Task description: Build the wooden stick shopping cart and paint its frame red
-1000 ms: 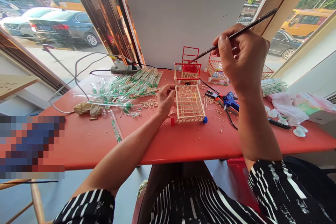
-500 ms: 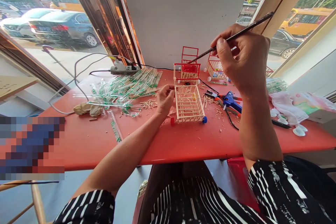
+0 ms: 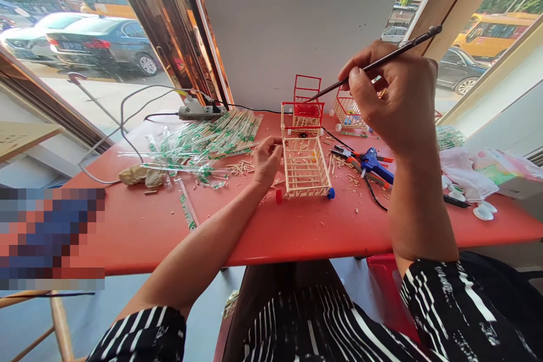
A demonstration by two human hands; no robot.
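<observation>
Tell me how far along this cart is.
Done: the basket is built and stands on wheels, and its handle frame is red. In hand: the left hand steadies the basket while the right hand holds a brush toward the frame. Left: the basket is bare wood.

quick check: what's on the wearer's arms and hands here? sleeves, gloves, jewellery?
Both hands bare: left hand, right hand, no gloves. No rings or watch visible. Forearms uncovered. Short black sleeves with thin white stripes, left sleeve, right sleeve; the right one shows small white printed markings.
</observation>
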